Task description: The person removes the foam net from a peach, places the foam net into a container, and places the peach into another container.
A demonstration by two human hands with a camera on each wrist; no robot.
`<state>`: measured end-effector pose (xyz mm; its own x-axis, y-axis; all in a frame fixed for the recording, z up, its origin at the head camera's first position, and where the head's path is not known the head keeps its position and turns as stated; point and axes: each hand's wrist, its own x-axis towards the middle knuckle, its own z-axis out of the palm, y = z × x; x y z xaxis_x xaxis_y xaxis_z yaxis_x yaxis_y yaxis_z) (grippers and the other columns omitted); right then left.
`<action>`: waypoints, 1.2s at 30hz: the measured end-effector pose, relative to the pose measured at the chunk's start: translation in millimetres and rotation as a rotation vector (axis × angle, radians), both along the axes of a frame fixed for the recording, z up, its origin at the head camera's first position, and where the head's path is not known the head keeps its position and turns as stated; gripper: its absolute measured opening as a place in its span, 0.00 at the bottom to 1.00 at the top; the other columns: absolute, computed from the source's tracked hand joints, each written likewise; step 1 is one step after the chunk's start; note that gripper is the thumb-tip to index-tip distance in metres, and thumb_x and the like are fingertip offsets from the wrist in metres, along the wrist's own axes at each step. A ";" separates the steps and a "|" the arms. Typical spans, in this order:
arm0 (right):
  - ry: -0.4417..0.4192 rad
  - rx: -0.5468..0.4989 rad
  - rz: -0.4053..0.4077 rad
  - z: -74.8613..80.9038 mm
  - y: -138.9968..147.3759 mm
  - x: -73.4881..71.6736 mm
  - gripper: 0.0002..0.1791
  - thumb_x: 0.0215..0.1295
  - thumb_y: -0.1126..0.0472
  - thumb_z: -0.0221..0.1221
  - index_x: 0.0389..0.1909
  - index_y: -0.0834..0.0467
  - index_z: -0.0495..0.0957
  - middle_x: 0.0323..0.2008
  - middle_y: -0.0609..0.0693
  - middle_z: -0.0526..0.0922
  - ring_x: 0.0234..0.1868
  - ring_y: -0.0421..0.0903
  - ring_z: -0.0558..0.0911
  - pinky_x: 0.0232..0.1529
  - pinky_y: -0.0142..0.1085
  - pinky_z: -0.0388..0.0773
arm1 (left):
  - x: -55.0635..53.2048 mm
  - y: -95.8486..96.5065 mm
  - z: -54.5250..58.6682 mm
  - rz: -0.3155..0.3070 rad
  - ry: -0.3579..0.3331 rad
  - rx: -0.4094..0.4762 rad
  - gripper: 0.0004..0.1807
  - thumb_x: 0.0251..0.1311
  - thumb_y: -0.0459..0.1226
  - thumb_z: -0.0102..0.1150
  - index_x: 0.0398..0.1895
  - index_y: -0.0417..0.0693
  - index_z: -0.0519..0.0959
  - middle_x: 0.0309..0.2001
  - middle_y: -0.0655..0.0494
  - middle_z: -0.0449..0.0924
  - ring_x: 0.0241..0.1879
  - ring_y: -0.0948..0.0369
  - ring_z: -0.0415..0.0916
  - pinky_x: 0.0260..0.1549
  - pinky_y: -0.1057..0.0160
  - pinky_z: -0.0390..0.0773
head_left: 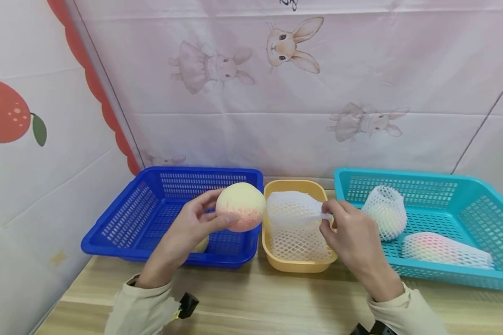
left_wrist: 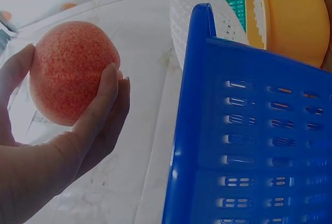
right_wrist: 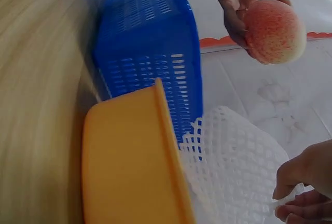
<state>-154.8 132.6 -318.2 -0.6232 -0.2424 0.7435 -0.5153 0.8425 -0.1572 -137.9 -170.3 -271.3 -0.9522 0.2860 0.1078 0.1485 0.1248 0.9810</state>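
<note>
My left hand (head_left: pixel 193 222) grips a round peach (head_left: pixel 241 204), pale yellow on top and pink-red below, over the right side of the blue basket (head_left: pixel 121 253). Thumb and fingers curl round its sides in the left wrist view. To the right, my right hand (head_left: pixel 354 237) pinches one gathered end of a white foam net sleeve (head_left: pixel 293 207) between thumb and fingertips. The sleeve stretches left above the yellow tub (head_left: pixel 297 266), its other end close to the peach. In the right wrist view the mesh sleeve (right_wrist: pixel 233 167) hangs spread below the fingers.
More white foam netting (head_left: pixel 302 244) lies in the yellow tub. Another pale fruit (head_left: pixel 201 245) sits in the blue basket, partly hidden by the left arm. At right, a turquoise basket (head_left: pixel 499 279) holds two net-wrapped fruits, one upright (head_left: pixel 385 216) and one lying (head_left: pixel 440 249).
</note>
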 end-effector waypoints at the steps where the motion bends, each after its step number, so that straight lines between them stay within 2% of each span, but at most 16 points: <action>1: -0.013 -0.004 -0.010 -2.0 -2.1 -0.6 0.11 0.45 0.73 0.65 0.29 0.59 0.76 0.24 0.52 0.79 0.16 0.41 0.73 0.12 0.31 0.64 | 0.2 0.2 0.1 0.002 -0.003 -0.003 0.36 0.60 0.40 0.64 0.69 0.41 0.62 0.64 0.41 0.67 0.58 0.48 0.74 0.62 0.44 0.64; 5: -0.141 0.026 -0.049 -8.8 -12.8 -2.9 0.09 0.47 0.74 0.64 0.30 0.62 0.77 0.28 0.54 0.78 0.18 0.46 0.73 0.14 0.35 0.69 | 0.6 0.5 -0.2 0.016 -0.013 -0.016 0.37 0.59 0.42 0.65 0.69 0.43 0.62 0.63 0.42 0.68 0.59 0.49 0.73 0.63 0.43 0.62; 9: -0.321 0.162 -0.093 -12.4 -22.9 -5.7 0.07 0.49 0.77 0.62 0.30 0.66 0.79 0.34 0.58 0.78 0.29 0.53 0.77 0.23 0.43 0.77 | 0.1 0.4 -1.6 0.017 -0.010 -0.014 0.37 0.59 0.41 0.65 0.69 0.42 0.63 0.63 0.42 0.68 0.59 0.48 0.73 0.62 0.43 0.63; 12: -0.447 0.271 -0.134 -13.2 -27.8 -6.6 0.05 0.50 0.77 0.62 0.29 0.68 0.79 0.39 0.60 0.77 0.35 0.57 0.77 0.26 0.44 0.79 | -0.7 0.1 -1.9 0.015 -0.009 -0.014 0.37 0.59 0.41 0.65 0.69 0.43 0.62 0.63 0.42 0.68 0.59 0.48 0.73 0.62 0.44 0.64; 15: -0.527 0.310 -0.157 -13.0 -30.3 -6.6 0.06 0.53 0.75 0.61 0.33 0.72 0.78 0.45 0.62 0.74 0.39 0.59 0.75 0.30 0.46 0.80 | -1.3 -0.6 -0.9 0.017 -0.014 -0.017 0.36 0.59 0.41 0.65 0.69 0.44 0.62 0.63 0.43 0.68 0.58 0.49 0.74 0.61 0.45 0.66; 18: -0.517 0.280 -0.164 -10.3 -31.5 -6.6 0.13 0.57 0.74 0.58 0.42 0.77 0.75 0.50 0.65 0.72 0.44 0.62 0.74 0.36 0.48 0.81 | -1.7 -1.8 0.5 0.019 -0.011 -0.015 0.36 0.60 0.39 0.64 0.70 0.44 0.62 0.64 0.43 0.67 0.58 0.50 0.74 0.60 0.47 0.68; 21: -0.447 0.233 -0.165 -4.8 -32.0 -5.9 0.18 0.58 0.74 0.57 0.49 0.79 0.72 0.53 0.67 0.71 0.50 0.64 0.73 0.44 0.50 0.79 | -1.8 -3.6 0.8 0.016 -0.002 -0.012 0.35 0.61 0.38 0.63 0.70 0.42 0.61 0.66 0.42 0.65 0.59 0.48 0.73 0.59 0.47 0.69; 24: -0.372 0.192 -0.154 0.5 -33.8 -5.1 0.20 0.58 0.74 0.56 0.51 0.78 0.71 0.52 0.68 0.72 0.53 0.64 0.73 0.50 0.51 0.76 | -1.5 -4.7 0.8 0.026 -0.010 -0.023 0.35 0.61 0.39 0.63 0.70 0.42 0.61 0.65 0.42 0.65 0.59 0.49 0.73 0.60 0.45 0.66; 29: -0.312 0.123 -0.111 5.2 -39.8 -3.7 0.16 0.60 0.71 0.55 0.48 0.75 0.73 0.47 0.66 0.76 0.48 0.63 0.75 0.45 0.52 0.78 | -2.9 -5.0 -1.3 0.036 -0.032 -0.042 0.36 0.60 0.40 0.64 0.70 0.44 0.62 0.65 0.42 0.66 0.59 0.49 0.73 0.62 0.43 0.63; 36: -0.316 0.106 -0.099 6.7 -44.2 -3.2 0.13 0.59 0.68 0.59 0.43 0.72 0.76 0.38 0.64 0.79 0.39 0.61 0.79 0.36 0.51 0.80 | -3.7 -7.2 -2.6 0.051 -0.039 -0.066 0.36 0.60 0.41 0.64 0.70 0.45 0.62 0.65 0.43 0.67 0.60 0.49 0.72 0.62 0.43 0.63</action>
<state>-158.0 88.4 -311.4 -0.8431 -0.2349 0.4838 -0.3700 0.9062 -0.2049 -141.5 -177.4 -273.9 -0.9689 0.2418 0.0526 0.1018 0.1956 0.9754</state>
